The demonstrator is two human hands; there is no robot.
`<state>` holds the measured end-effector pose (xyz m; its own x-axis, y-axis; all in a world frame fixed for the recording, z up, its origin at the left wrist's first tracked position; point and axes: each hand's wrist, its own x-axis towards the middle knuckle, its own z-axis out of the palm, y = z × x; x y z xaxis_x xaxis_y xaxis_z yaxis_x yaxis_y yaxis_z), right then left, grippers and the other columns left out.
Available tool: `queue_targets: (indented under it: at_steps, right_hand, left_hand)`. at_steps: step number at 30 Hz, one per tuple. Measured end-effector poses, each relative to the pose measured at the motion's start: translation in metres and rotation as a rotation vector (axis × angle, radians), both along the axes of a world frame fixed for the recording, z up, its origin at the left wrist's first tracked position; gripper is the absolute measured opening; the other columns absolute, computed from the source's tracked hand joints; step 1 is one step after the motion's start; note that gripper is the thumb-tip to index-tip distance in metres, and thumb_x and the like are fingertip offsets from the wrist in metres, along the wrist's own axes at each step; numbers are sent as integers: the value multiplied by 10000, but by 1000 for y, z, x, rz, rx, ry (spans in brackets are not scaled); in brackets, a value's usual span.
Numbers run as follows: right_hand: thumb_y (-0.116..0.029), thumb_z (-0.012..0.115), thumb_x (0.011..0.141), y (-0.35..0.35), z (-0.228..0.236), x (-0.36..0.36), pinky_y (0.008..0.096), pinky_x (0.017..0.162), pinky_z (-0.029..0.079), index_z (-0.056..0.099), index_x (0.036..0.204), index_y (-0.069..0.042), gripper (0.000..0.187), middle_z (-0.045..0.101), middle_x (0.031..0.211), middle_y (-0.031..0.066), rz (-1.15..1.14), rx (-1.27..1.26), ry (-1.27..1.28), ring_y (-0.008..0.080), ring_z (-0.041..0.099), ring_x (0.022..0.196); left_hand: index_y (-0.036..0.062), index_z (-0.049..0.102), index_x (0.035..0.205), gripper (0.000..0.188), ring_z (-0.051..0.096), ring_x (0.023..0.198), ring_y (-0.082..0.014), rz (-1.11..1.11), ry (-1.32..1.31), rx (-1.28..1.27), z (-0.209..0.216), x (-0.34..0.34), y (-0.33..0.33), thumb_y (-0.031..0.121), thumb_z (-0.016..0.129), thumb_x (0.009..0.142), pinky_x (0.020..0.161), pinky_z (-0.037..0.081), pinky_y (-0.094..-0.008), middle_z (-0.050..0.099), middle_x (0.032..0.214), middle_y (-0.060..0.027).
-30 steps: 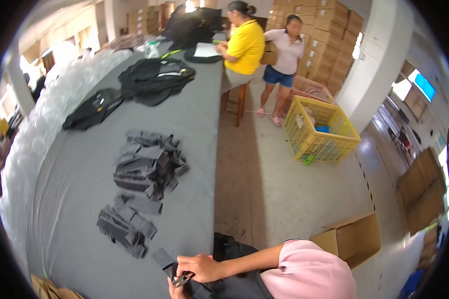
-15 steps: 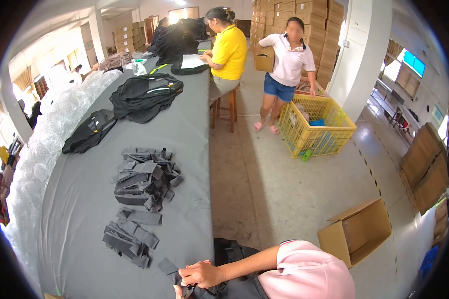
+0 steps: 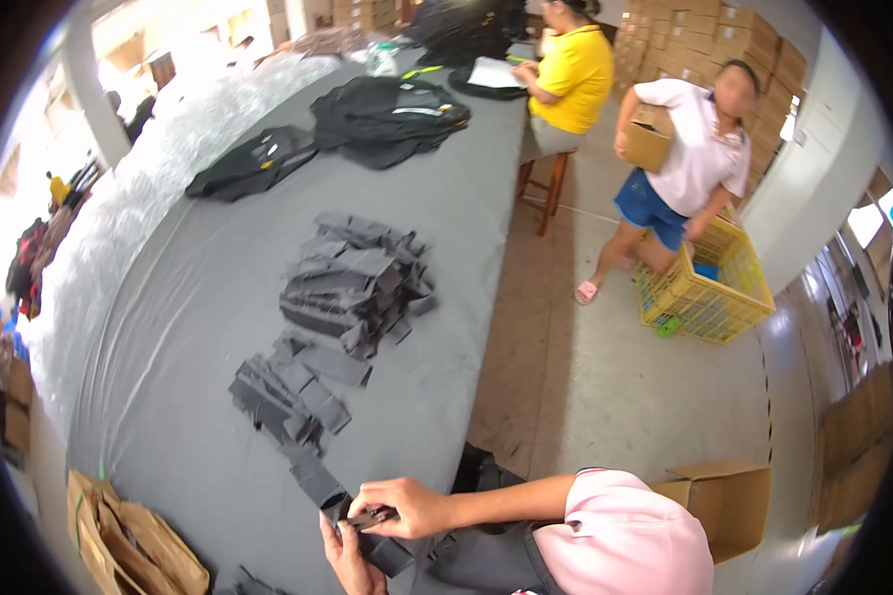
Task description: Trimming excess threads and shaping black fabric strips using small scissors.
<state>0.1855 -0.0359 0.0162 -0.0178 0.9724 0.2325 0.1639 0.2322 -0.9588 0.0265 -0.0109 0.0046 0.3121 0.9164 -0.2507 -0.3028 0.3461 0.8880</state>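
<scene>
At the table's near edge, my right hand (image 3: 414,507) is closed around small black thread snips (image 3: 375,517). My left hand (image 3: 351,561), just below it, pinches a dark grey fabric strip (image 3: 318,482). The strip runs up past both hands toward a small heap of cut strips (image 3: 290,395). Behind that lies a larger pile of similar grey strips (image 3: 355,283). Dark fabric partly covers my lap beneath the hands, and the blades of the snips are hard to make out.
A brown paper bag (image 3: 134,540) stands at the near left. Black bags (image 3: 392,119) lie farther up the grey-covered table (image 3: 417,397). A person in pink (image 3: 700,149) carries a carton beside a yellow crate (image 3: 719,288). An open carton (image 3: 729,506) sits on the floor at right.
The view has swung left, bringing the paper bag in. My left hand now shows more fully with the strip. The person in pink has turned and leans toward the crate.
</scene>
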Motion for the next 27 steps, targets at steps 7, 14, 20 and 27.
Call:
queue_targets:
  at_steps: [7, 14, 20, 27]
  right_hand:
    - [-55, 567, 892, 53, 3, 24, 247, 521, 536, 648, 1000, -17, 141, 636, 814, 49, 96, -552, 421, 104, 628, 626]
    - [-57, 704, 728, 27, 12, 17, 300, 548, 473, 590, 984, -46, 280, 519, 794, 48, -56, -170, -306, 171, 593, 652]
    - [-121, 746, 681, 22, 16, 10, 326, 507, 425, 583, 905, -60, 283, 480, 773, 42, -75, 25, -487, 202, 538, 600]
    - [-110, 740, 657, 27, 16, 2, 310, 498, 407, 590, 832, -66, 235, 468, 757, 45, -75, 162, -659, 195, 527, 585]
  left_hand:
    - [-5, 269, 1396, 527, 648, 816, -243, -23, -77, -223, 20, 23, 18, 117, 496, 937, 723, 539, -335, 593, 1064, -150]
    - [47, 333, 1386, 502, 631, 920, -216, 84, -133, -233, 18, 7, 24, 163, 519, 934, 754, 540, -314, 561, 1200, -124]
    - [48, 347, 1380, 501, 594, 988, -169, 133, -157, -218, 9, 3, 18, 142, 533, 925, 834, 512, -314, 563, 1212, -109]
    - [44, 375, 1362, 462, 575, 1054, -154, 191, -111, -194, 8, 5, 16, 113, 518, 928, 918, 465, -305, 580, 1200, -107]
